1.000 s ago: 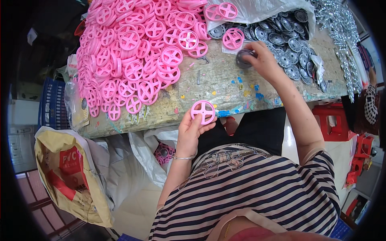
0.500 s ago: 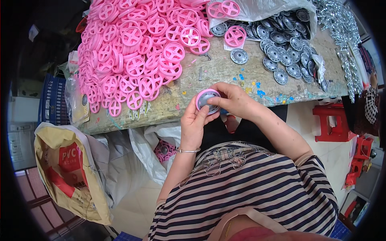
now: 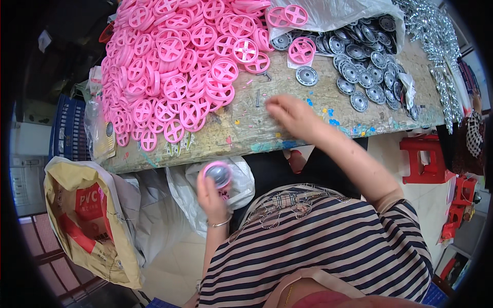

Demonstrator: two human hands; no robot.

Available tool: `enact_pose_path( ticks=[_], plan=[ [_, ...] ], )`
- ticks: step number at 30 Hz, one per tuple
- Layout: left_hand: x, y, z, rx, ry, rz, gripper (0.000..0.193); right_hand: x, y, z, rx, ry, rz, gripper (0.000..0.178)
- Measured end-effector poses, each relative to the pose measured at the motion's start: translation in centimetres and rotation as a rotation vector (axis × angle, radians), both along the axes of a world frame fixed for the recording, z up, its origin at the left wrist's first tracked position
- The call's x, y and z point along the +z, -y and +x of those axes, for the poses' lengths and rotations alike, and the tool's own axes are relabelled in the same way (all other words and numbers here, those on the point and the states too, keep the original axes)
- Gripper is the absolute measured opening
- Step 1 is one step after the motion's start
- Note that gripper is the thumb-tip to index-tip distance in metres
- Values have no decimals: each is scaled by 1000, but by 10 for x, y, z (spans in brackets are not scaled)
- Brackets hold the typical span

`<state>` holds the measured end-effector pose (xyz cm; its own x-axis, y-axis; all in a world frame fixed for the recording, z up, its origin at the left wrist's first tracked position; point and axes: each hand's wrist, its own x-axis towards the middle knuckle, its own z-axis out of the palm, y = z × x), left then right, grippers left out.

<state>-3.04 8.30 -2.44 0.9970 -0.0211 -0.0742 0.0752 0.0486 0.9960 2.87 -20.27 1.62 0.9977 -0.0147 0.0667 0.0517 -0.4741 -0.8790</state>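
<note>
My left hand (image 3: 211, 197) holds a wheel (image 3: 218, 175), a pink ring with a grey disc set in it, above the mouth of a white plastic bag (image 3: 241, 179) below the table's front edge. Pink pieces show inside that bag, partly hidden by the hand. Over the middle of the table, my right hand (image 3: 292, 118) is loosely bent and slightly blurred, with nothing visible in its fingers. A thin metal pin (image 3: 258, 98) lies just beyond its fingertips. A large heap of pink spoked wheels (image 3: 174, 87) covers the table's left side; grey discs (image 3: 365, 78) lie to the right.
A single grey disc (image 3: 307, 76) lies near a few pink wheels (image 3: 301, 50). Silver tinsel (image 3: 446, 61) hangs at the far right. An open yellow-lined sack (image 3: 92, 220) stands at lower left. A red stool (image 3: 422, 159) is right of the table, near another person's sleeve (image 3: 473, 136).
My hands have parted. The left has carried the pink-and-grey wheel down and left over the white bag; the right has let go of it and sits over the table.
</note>
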Motion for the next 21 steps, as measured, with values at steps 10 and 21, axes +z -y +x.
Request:
enact_pose_path(
  ticks=[10, 21],
  plan=[
    [-25, -64, -3, -2, -10, 862, 42, -40, 29, 104, -220, 497, -619, 22],
    [13, 91, 49, -306, -120, -345, 30, 38, -11, -14, 194, -374, 459, 17]
  ],
)
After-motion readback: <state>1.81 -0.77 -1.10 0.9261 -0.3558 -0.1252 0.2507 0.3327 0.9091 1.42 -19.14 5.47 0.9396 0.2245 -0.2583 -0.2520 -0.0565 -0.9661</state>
